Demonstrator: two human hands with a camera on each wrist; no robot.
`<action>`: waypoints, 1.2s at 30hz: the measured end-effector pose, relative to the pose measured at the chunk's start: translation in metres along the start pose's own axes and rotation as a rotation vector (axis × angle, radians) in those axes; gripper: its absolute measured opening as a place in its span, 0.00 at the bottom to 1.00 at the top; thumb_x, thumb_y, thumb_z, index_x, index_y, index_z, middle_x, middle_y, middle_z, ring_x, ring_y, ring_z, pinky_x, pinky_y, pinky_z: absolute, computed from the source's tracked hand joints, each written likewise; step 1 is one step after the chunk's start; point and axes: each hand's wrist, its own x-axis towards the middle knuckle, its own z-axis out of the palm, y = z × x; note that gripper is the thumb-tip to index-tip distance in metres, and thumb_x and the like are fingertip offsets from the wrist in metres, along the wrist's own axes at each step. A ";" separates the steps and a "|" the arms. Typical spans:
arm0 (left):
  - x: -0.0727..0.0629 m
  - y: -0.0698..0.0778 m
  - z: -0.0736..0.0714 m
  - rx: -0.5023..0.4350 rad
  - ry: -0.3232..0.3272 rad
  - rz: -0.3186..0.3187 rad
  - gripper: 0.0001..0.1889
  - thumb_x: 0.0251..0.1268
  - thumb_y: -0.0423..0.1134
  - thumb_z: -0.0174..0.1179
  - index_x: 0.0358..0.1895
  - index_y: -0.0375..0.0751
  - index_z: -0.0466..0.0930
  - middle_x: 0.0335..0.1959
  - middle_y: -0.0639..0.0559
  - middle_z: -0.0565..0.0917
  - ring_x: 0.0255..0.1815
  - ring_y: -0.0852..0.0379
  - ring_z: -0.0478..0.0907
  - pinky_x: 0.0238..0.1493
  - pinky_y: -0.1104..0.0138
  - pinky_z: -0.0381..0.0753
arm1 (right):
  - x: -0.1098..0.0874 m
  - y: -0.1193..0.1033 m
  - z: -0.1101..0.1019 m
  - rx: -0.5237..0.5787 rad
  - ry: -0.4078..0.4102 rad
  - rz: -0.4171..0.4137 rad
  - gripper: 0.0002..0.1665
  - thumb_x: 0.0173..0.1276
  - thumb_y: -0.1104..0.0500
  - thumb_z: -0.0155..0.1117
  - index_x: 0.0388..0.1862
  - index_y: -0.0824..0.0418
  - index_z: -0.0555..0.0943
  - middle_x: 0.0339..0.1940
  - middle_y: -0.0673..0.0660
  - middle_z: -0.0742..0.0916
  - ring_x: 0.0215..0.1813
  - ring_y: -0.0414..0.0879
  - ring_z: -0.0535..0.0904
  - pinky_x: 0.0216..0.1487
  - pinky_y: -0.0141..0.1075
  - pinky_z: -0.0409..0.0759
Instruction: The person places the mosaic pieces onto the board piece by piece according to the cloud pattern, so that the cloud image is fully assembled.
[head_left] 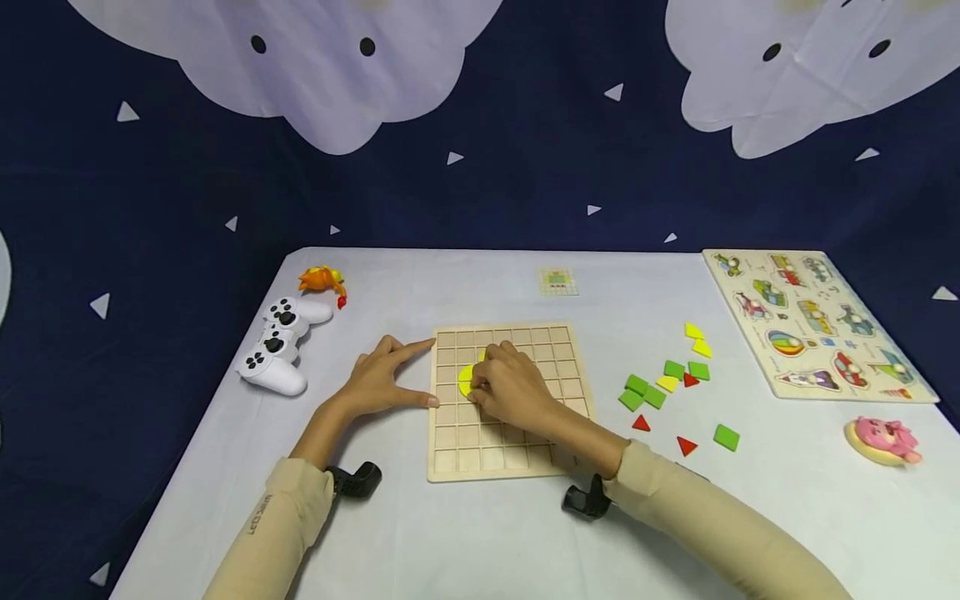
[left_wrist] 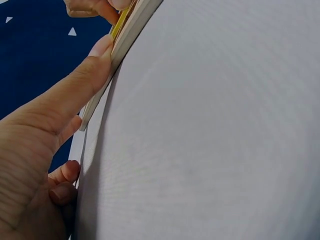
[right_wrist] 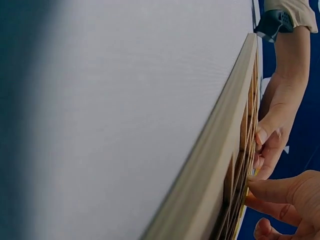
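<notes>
A wooden grid board (head_left: 504, 477) lies flat on the white table. My left hand (head_left: 386, 379) is at its left side, index finger stretched to the upper left corner and thumb (left_wrist: 102, 47) against the left edge. Over the board's middle, my right hand (head_left: 513, 387) has its fingers bent and pinches a yellow piece (head_left: 482, 356), largely hidden under the fingers. Just left of those fingertips, yellow with a rounded outline (head_left: 465, 381) shows in the squares. In the right wrist view, the right thumb (right_wrist: 270, 190) is down at the board's surface.
Loose green squares (head_left: 655, 397), red triangles (head_left: 686, 447) and yellow pieces (head_left: 702, 348) lie right of the board. A small pattern card (head_left: 557, 282) is behind it. A white game controller (head_left: 281, 346) and orange toy (head_left: 321, 279) stand left; a picture puzzle (head_left: 817, 325) and pink toy (head_left: 885, 439) right.
</notes>
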 end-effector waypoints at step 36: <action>-0.001 0.003 0.000 0.006 0.001 -0.011 0.51 0.42 0.63 0.76 0.74 0.57 0.66 0.46 0.47 0.69 0.46 0.52 0.66 0.48 0.55 0.60 | -0.029 0.055 -0.037 0.007 0.110 0.066 0.10 0.56 0.60 0.77 0.36 0.62 0.89 0.28 0.53 0.81 0.32 0.45 0.71 0.38 0.39 0.69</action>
